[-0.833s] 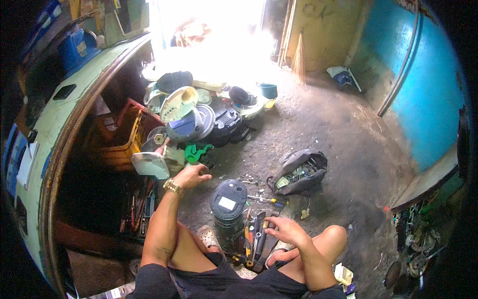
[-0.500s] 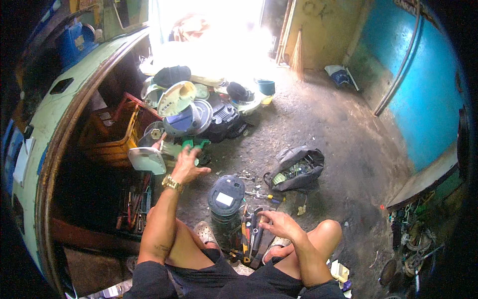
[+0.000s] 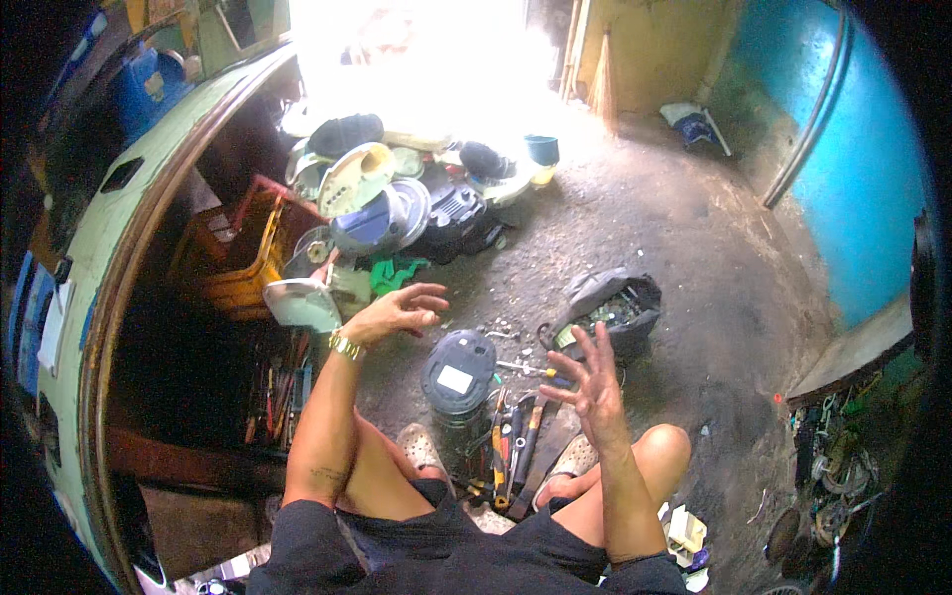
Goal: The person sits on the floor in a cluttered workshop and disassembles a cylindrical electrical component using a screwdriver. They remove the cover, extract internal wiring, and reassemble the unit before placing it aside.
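Hands (image 3: 385, 316) (image 3: 595, 395) apart, lidded container (image 3: 462, 357) between; tools (image 3: 530, 439) beside

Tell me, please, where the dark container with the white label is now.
In the head view, the dark container stands on the floor slightly left of centre, between the left hand and the right hand, beside the hand tools.

Your right hand (image 3: 593, 394) came up from over the tools (image 3: 518, 452), and its curled fingers opened out and spread. That left the tools uncovered, below and to the left of it, while its fingertips crossed in front of the near edge of the grey bag (image 3: 595, 290). Your left hand (image 3: 389, 317) drew back from the green cloth (image 3: 395, 274), which its fingers had partly covered; they swung to point rightward, and the cloth showed just beyond the hand.
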`<state>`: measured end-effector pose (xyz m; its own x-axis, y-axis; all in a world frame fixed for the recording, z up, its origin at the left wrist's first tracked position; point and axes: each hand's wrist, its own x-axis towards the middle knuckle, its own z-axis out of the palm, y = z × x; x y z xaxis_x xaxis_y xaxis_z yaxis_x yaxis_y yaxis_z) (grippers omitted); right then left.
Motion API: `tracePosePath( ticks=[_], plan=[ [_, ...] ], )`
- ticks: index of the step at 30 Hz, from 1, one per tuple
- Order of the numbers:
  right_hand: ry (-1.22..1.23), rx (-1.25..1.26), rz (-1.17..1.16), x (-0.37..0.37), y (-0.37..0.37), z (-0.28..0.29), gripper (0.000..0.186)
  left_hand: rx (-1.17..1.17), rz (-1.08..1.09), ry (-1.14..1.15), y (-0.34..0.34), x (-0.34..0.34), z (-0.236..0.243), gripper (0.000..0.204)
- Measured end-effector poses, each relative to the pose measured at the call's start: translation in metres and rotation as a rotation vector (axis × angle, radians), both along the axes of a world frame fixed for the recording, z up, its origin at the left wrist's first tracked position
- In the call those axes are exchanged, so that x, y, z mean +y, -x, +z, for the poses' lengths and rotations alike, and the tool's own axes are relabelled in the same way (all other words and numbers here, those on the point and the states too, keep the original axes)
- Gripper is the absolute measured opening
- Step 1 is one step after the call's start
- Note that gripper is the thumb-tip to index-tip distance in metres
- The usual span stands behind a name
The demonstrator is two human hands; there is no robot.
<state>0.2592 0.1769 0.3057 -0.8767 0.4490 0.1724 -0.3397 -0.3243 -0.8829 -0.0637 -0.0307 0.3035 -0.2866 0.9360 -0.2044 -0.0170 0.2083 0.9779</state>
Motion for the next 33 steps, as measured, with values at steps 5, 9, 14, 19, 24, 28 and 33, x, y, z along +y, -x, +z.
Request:
tracePosePath(
  ticks=[5, 9, 14, 19, 24, 28, 33],
  plan=[
    [-0.127, -0.073, -0.126, 0.002, -0.008, 0.002, 0.110, 0.360, 0.073, 0.121, 0.006, 0.004, -0.016, 0.090],
    [-0.389, -0.405, -0.533, 0.047, -0.032, -0.010, 0.093, 0.326, 0.684, 0.089, 0.024, 0.000, -0.010, 0.096],
    [-0.435, -0.483, -0.287, 0.025, -0.016, 0.000, 0.079, 0.207, 0.257, 0.194, 0.008, -0.007, -0.003, 0.067],
    [-1.030, -0.746, 0.260, 0.007, -0.028, -0.022, 0.064, 0.857, 0.011, 0.338, 0.006, -0.015, -0.050, 0.072],
    [-1.189, -0.859, 0.397, 0.008, -0.039, -0.036, 0.069, 0.763, 0.020, 0.351, 0.002, -0.008, -0.037, 0.073],
    [-1.210, -0.818, 0.308, -0.002, -0.032, -0.025, 0.066, 0.814, -0.034, 0.412, 0.002, -0.013, -0.046, 0.073],
    [-1.202, -0.728, 0.291, -0.012, -0.023, -0.019, 0.066, 0.735, -0.055, 0.438, -0.008, 0.004, -0.039, 0.073]
  ],
)
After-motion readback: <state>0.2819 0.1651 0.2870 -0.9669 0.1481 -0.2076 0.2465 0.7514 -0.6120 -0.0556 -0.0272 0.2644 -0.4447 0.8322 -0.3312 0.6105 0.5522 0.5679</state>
